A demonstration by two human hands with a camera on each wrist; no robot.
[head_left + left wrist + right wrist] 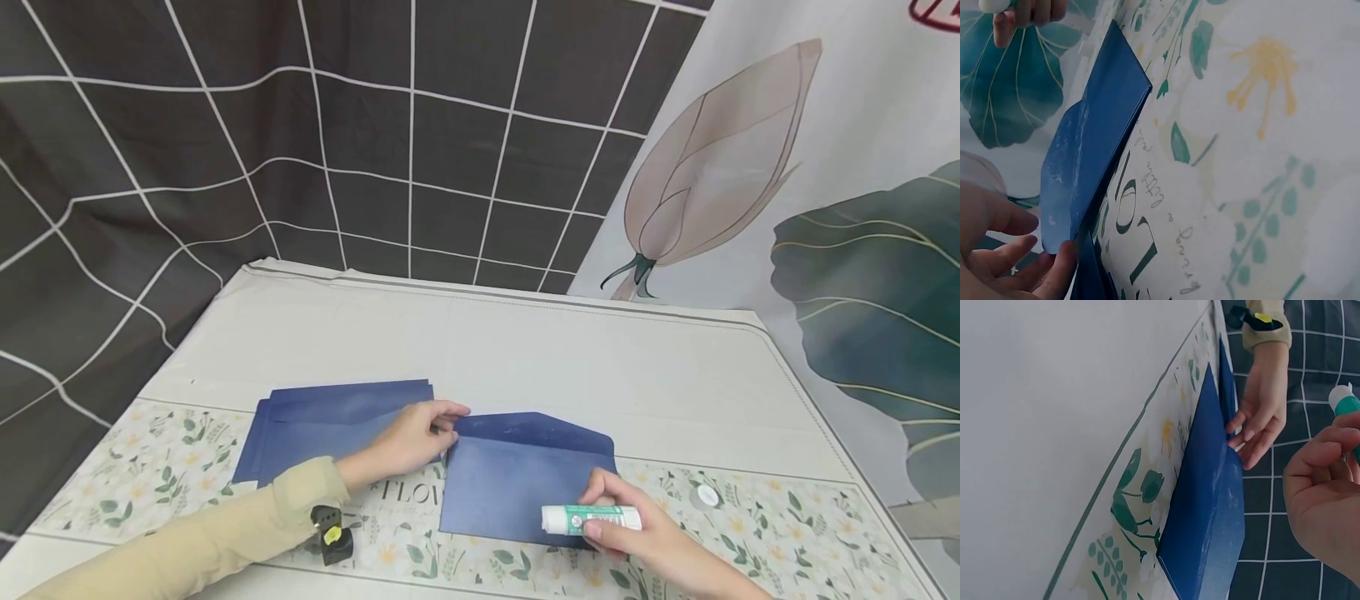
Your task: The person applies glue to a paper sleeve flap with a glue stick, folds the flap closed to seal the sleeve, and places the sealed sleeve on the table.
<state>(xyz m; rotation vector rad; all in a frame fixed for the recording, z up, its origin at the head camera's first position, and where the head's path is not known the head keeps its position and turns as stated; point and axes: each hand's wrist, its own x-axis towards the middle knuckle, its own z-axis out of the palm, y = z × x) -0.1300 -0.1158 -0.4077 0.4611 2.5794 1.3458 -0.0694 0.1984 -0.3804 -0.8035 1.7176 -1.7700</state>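
A blue envelope (517,487) lies with its pointed flap (536,429) folded open at the far side. Whitish streaks show along the flap (1063,181) in the left wrist view. At the flap's left corner is my left hand (412,437), its loosely bent fingertips touching the edge. My right hand (626,517) grips a white and green glue stick (588,519) over the envelope's lower right part, the white end pointing left. To the left, partly behind my left hand and forearm, lie several more blue envelopes (330,425).
A small round white piece (705,497) stands on the flowered cloth (757,517) to the right. Dark checked fabric (360,133) hangs behind the table, with a leaf-printed curtain (720,167) at the right. A black band with a yellow mark (332,533) is at my left sleeve.
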